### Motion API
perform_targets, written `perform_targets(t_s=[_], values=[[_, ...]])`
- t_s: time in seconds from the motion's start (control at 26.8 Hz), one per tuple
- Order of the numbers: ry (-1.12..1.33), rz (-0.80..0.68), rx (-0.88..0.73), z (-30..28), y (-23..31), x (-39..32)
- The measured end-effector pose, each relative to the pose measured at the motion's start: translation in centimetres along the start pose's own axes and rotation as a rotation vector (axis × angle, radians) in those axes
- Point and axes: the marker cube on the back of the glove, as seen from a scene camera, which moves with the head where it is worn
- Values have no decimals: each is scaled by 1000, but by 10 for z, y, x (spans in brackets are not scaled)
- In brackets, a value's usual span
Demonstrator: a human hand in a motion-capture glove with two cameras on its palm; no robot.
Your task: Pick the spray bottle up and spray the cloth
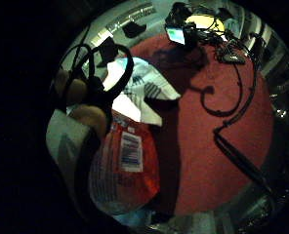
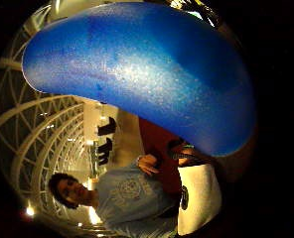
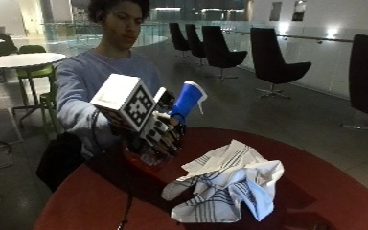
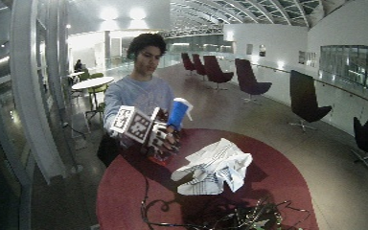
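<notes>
The spray bottle was already lifted above the desk near the person's edge, the right hand closing its grip around it. The cloth lay crumpled mid-desk, just beside; spraying seemed still to come.

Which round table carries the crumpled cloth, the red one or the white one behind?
The red table in front of the person carries the cloth; the white table stands farther back by green chairs.

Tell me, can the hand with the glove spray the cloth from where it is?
Probably yes. The gloved right hand holds the spray bottle up above the red table, and the crumpled cloth lies just beside it with nothing between them.
</notes>
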Motion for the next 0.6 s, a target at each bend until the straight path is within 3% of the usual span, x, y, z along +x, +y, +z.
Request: perform_targets(t_s=[0.34,0.6], values=[[223,186,-308,30,-31,-12],[258,245,-451,45,-33,-17]])
